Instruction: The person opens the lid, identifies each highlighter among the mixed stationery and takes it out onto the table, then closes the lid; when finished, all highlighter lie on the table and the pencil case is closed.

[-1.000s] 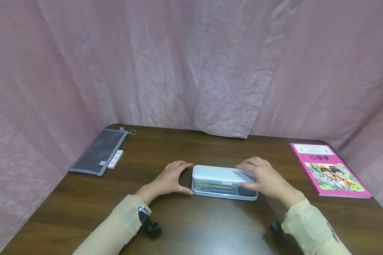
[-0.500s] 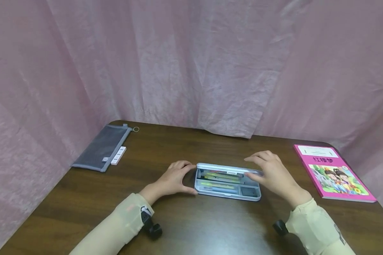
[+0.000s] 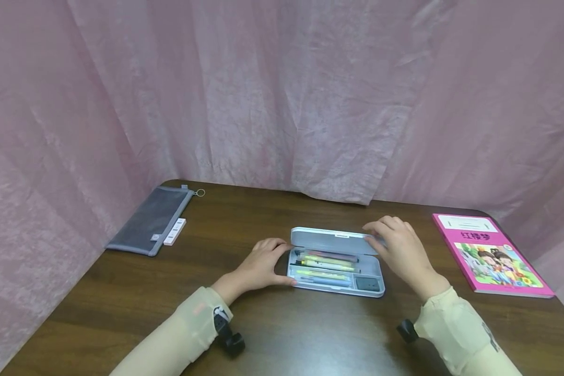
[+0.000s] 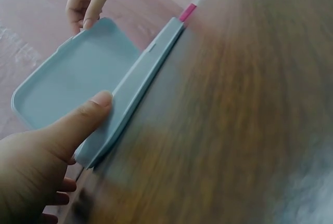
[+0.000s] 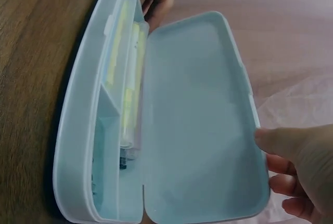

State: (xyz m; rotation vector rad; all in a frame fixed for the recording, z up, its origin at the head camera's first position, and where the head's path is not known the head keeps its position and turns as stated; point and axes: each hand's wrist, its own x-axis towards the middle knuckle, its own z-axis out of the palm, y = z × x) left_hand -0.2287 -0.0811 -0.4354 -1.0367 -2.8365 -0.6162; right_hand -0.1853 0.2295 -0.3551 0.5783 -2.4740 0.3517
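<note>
A pale blue pencil case [image 3: 370, 265] lies on the table with its lid [image 3: 329, 240] raised and tilted back. Several pens and highlighters [image 3: 328, 262] lie in its two long compartments, and a small dark block [image 3: 367, 283] sits in the front right one. My left hand [image 3: 260, 265] holds the case's left end, thumb at the front corner and fingers behind. At the right end, my right hand [image 3: 401, 251] pinches the lid's free edge; in the right wrist view the thumb [image 5: 278, 140] lies on the inner side and the other fingers are behind.
A grey mesh zip pouch [image 3: 150, 219] lies at the table's back left, with a small white box [image 3: 175, 232] along its side. A pink picture book [image 3: 493, 256] is at the right. Pink curtains [image 3: 282, 99] hang behind and beside the table.
The lid has swung from nearly closed over the case to tilted well back, moved by my right hand. My left hand stays at the case's left end.
</note>
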